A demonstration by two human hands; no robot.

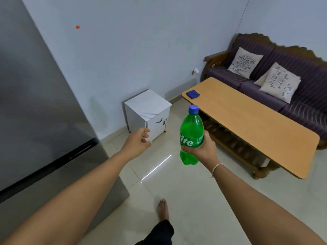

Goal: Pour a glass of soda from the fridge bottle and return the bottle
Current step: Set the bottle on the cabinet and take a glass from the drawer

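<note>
- Grey fridge (35, 103) at left, door closed.
- Wooden table (247, 117) at right, carrying a blue cloth (192, 94).
- Green soda bottle (191, 131), capped, upright in mid-air over the floor.
- Right hand (203, 151) clamped around the bottle.
- Left hand (138, 144) empty, fingers loosely apart.

The right hand (201, 151) gripped an upright green plastic soda bottle (191, 133) with a blue cap. The left hand (137, 143) hung empty, fingers loosely curled, beside the closed grey metal fridge (35, 103).
</note>
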